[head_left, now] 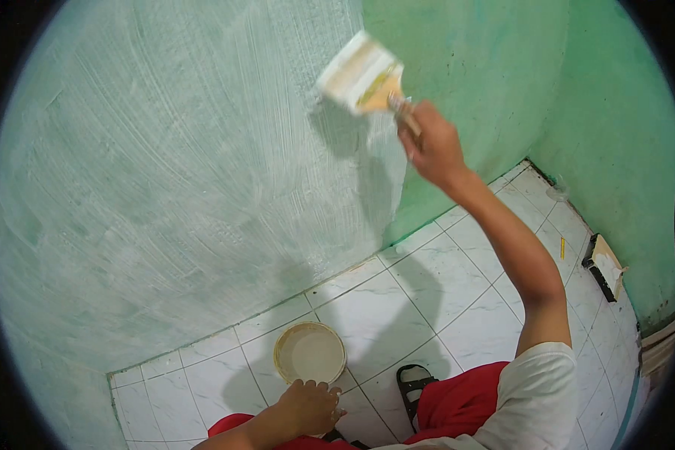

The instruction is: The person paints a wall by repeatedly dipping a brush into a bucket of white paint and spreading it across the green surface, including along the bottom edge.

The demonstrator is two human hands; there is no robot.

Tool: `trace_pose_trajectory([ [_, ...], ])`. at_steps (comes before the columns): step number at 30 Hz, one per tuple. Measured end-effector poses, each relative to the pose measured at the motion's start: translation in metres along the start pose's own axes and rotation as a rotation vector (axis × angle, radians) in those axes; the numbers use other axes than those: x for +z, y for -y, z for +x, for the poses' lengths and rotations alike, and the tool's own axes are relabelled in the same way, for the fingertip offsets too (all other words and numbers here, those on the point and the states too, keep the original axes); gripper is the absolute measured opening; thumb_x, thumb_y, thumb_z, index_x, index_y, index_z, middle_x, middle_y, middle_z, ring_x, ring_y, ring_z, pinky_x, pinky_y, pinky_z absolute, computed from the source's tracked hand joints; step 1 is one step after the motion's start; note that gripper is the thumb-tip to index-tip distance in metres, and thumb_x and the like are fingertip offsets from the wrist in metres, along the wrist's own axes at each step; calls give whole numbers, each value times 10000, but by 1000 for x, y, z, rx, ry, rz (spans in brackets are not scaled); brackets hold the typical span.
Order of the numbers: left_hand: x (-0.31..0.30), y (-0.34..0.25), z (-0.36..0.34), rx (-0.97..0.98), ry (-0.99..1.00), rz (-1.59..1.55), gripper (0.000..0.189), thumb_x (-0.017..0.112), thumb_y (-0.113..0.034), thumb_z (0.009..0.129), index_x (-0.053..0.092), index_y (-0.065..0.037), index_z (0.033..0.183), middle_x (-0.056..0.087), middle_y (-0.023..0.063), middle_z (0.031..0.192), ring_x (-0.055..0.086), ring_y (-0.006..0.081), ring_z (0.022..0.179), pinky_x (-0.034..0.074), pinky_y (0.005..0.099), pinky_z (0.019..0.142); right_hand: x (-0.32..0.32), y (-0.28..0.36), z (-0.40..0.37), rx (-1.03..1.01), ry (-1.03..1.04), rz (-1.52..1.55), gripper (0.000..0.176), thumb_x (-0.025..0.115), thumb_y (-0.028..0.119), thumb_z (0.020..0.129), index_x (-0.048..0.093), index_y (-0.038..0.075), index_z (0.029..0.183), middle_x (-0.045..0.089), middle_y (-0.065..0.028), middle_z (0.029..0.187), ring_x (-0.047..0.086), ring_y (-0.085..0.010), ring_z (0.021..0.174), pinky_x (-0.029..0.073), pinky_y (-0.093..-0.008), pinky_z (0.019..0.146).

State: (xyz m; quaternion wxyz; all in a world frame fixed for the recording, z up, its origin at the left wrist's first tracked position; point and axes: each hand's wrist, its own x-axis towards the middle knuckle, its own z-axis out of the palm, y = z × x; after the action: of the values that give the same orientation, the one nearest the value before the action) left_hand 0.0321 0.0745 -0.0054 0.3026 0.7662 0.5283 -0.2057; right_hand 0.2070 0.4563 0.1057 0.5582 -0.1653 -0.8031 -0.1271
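Straight ahead, a green wall is streaked white on its left. White floor tiles bear 1 paint tub. A flat paintbrush is before the wall, handle clenched in the right hand; the left hand, fingers loosely bent, hangs near the tub.

The right hand grips a wide paintbrush before a white-streaked wall, above and right of a round tub of pale liquid on the tiled floor; the left hand hangs at the tub's near edge.
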Motion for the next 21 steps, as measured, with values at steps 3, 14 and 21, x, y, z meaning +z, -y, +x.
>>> trace_pose_trajectory([
  [3, -2, 3, 5, 4, 7, 0, 517, 526, -436, 994, 615, 11, 1241, 690, 218, 1099, 681, 375, 1014, 527, 490, 861, 10, -23, 32, 148, -140, 100, 276, 634, 118, 907, 598, 33, 1166, 643, -170, 950, 648, -356, 740, 528, -424, 647],
  [14, -3, 20, 9, -20, -55, -20, 487, 512, -429, 1012, 653, 27, 1110, 685, 205, 976, 676, 363, 952, 527, 454, 857, 57, -46, -22, 463, -182, 220, 247, 599, 122, 951, 593, -5, 1162, 650, -192, 806, 626, -309, 635, 495, -404, 617],
  [21, -1, 22, 14, 18, -52, -17, 495, 510, -427, 1015, 641, 32, 1146, 683, 193, 996, 673, 350, 968, 527, 442, 862, 75, -32, -125, 530, -59, 201, 262, 580, 111, 963, 580, -55, 1167, 648, -233, 895, 622, -393, 742, 501, -432, 684],
])
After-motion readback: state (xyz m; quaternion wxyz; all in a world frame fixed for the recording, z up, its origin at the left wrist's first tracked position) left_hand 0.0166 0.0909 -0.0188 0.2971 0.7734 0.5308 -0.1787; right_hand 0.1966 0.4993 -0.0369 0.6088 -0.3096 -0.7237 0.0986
